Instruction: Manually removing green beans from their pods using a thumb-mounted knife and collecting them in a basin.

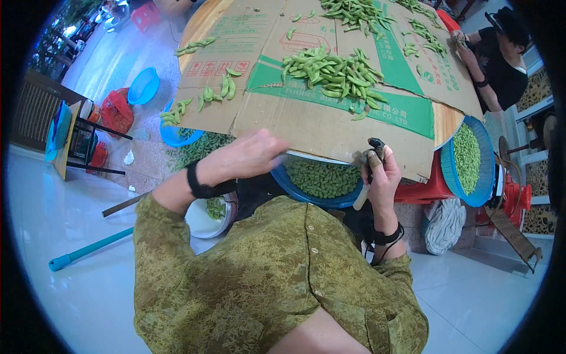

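Observation:
At the near edge of the cardboard-covered table, my left hand (259, 153) is smeared by motion, and its fingers cannot be made out clearly. My right hand (384, 170) is closed round a tool with a pale handle (361, 198); its working end is hidden. Dark coverings show on the thumb and a fingertip of that hand. Beyond both hands lies a heap of green bean pods (333, 71) on the flattened cardboard (283, 121). Below the table edge, between my hands, a blue basin (295, 189) holds many green beans (323, 180).
On the right stands a blue basket (451, 168) of pale green beans. A white bucket (206, 229) with green bits is by my left elbow. Green pods and stalks (200, 148) lie left of the table. Another person (498, 65) sits at the far right.

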`<state>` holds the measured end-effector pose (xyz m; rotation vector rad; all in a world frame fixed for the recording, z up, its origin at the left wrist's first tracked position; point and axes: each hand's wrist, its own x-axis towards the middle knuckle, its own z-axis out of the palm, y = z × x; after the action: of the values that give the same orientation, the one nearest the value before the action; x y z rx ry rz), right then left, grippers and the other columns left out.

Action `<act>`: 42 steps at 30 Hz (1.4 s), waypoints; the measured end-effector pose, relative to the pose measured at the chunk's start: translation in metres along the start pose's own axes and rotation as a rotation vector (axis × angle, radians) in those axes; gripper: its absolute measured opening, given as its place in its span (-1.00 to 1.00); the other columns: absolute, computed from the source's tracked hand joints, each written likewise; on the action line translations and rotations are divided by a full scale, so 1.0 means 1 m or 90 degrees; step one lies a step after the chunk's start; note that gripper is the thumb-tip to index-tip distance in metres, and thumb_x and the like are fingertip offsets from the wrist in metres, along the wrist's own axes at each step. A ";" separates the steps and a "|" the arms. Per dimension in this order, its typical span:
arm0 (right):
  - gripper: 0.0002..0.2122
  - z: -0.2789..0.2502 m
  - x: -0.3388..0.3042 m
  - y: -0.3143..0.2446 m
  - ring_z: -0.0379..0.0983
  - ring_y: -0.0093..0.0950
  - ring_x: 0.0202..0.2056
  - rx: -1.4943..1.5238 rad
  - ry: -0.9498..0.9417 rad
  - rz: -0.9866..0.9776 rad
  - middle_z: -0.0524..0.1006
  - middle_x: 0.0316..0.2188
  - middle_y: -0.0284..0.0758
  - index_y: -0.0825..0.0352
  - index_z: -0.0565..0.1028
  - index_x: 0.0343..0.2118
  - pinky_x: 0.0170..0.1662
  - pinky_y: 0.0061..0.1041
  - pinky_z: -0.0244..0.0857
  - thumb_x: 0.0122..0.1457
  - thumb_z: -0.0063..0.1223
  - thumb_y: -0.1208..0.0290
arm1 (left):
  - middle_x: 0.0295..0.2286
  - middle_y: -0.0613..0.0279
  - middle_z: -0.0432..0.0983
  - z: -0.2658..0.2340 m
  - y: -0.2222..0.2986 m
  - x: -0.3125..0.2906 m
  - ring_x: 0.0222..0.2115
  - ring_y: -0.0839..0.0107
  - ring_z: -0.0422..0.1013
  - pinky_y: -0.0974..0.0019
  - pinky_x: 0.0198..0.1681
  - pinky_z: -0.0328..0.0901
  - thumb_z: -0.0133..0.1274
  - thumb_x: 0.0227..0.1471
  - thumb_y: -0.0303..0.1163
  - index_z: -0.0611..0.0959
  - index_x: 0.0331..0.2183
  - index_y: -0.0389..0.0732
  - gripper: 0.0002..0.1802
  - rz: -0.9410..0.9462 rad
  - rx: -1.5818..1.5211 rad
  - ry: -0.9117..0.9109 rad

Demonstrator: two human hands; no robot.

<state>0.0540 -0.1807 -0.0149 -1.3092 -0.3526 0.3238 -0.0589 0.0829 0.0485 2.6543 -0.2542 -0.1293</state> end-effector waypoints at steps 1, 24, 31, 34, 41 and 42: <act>-0.79 -0.001 0.002 0.000 0.17 -0.76 -0.69 -0.012 0.005 -0.002 0.36 -0.55 -0.49 0.40 0.40 -0.09 -0.67 -0.76 0.01 0.22 -0.14 0.57 | -0.58 -0.15 0.46 0.002 0.003 0.015 -0.48 -0.10 0.42 -0.01 -0.38 0.32 0.04 -0.12 -0.40 0.56 -0.50 -0.32 -0.84 0.038 -0.033 0.018; -0.82 -0.006 0.003 0.014 0.15 -0.78 -0.72 -0.054 0.008 -0.009 0.32 -0.62 -0.54 0.34 0.41 -0.12 -0.70 -0.76 -0.02 0.23 -0.15 0.57 | -0.52 0.16 0.54 0.029 -0.002 0.139 -0.58 0.49 0.41 0.40 -0.60 0.27 0.15 -0.08 -0.44 0.61 -0.33 -0.32 -0.79 -0.192 -0.739 -0.044; -0.83 -0.002 0.002 0.012 0.15 -0.78 -0.73 -0.040 0.018 -0.003 0.32 -0.62 -0.53 0.35 0.40 -0.13 -0.72 -0.76 -0.02 0.24 -0.13 0.54 | -0.49 0.12 0.53 0.027 -0.007 0.104 -0.60 0.54 0.42 0.57 -0.68 0.26 0.12 -0.02 -0.45 0.57 -0.30 -0.40 -0.77 -0.167 -0.996 -0.112; -0.83 -0.002 0.002 0.012 0.15 -0.78 -0.74 -0.046 0.016 -0.007 0.32 -0.63 -0.52 0.36 0.40 -0.13 -0.72 -0.75 -0.02 0.24 -0.14 0.55 | -0.48 0.08 0.53 0.025 -0.008 0.094 -0.60 0.49 0.42 0.56 -0.69 0.24 0.05 0.02 -0.52 0.55 -0.30 -0.39 -0.84 -0.192 -1.019 -0.106; -0.83 -0.006 0.003 0.014 0.15 -0.77 -0.74 -0.036 0.005 -0.021 0.33 -0.62 -0.50 0.37 0.40 -0.13 -0.72 -0.75 -0.02 0.23 -0.14 0.57 | -0.52 0.09 0.53 -0.018 -0.024 0.042 -0.51 0.17 0.46 0.14 -0.40 0.34 0.05 -0.20 -0.49 0.59 -0.40 -0.26 -0.81 0.011 -0.077 -0.188; -0.83 -0.006 0.003 0.014 0.15 -0.77 -0.74 -0.034 0.006 -0.021 0.33 -0.62 -0.50 0.37 0.40 -0.13 -0.72 -0.75 -0.02 0.23 -0.14 0.57 | -0.53 0.02 0.51 -0.031 -0.024 0.026 -0.49 0.09 0.45 0.11 -0.38 0.33 0.05 -0.23 -0.49 0.58 -0.42 -0.28 -0.81 -0.015 0.035 -0.245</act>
<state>0.0587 -0.1820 -0.0293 -1.3550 -0.3757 0.2823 -0.0255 0.1123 0.0635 2.6681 -0.3544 -0.6515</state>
